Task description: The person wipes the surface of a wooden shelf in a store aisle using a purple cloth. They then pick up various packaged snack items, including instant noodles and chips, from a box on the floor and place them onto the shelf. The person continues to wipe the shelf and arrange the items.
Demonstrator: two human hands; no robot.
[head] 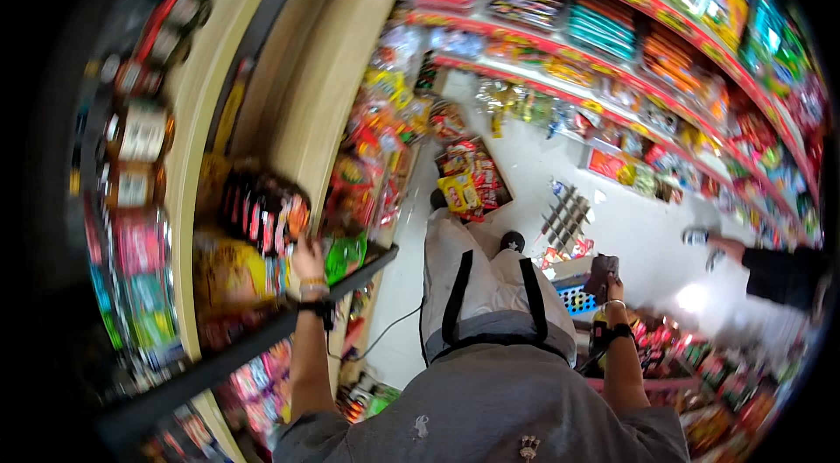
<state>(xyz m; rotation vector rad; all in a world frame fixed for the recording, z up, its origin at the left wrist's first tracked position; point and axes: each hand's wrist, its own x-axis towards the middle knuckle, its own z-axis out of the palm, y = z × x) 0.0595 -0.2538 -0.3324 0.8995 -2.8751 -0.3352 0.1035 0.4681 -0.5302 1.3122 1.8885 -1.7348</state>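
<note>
On the left, my left hand [307,261] reaches to the shelf, its fingers at the edge of a dark tray of packaged snacks [266,210]; blur hides whether they grip it. Yellow snack bags [230,269] lie beside that tray, and a green packet [346,256] is just right of my hand. Low on the right, my right hand [615,289] is closed on a dark brown packet [600,276], held over a blue perforated basket [577,299].
An open carton of red and yellow packets [493,177] stands on the floor before my feet. A cardboard divider grid [566,217] lies to its right. Red-edged shelves [525,36] curve across the far side. At the right edge is another person's dark-clothed leg [781,276].
</note>
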